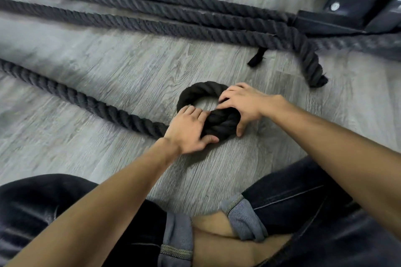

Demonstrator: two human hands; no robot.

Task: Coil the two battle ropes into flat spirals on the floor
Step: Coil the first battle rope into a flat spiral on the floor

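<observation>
A thick black battle rope (pixel 65 91) runs in from the left across the grey wood floor and curls into one small loop (pixel 199 91) in front of me. My left hand (pixel 191 130) grips the near left side of the loop where the rope crosses itself. My right hand (pixel 245 104) grips the loop's right side, thumb down on the floor side. Between my hands sits the rope's bunched end (pixel 221 121). More black rope (pixel 152 13) lies in several straight runs along the far side of the floor.
The far ropes bend around a dark metal frame foot (pixel 325 21) at the upper right, and one end (pixel 314 71) points toward me. A short black strap (pixel 257 56) lies beside them. My knees in dark jeans (pixel 293 197) are at the bottom.
</observation>
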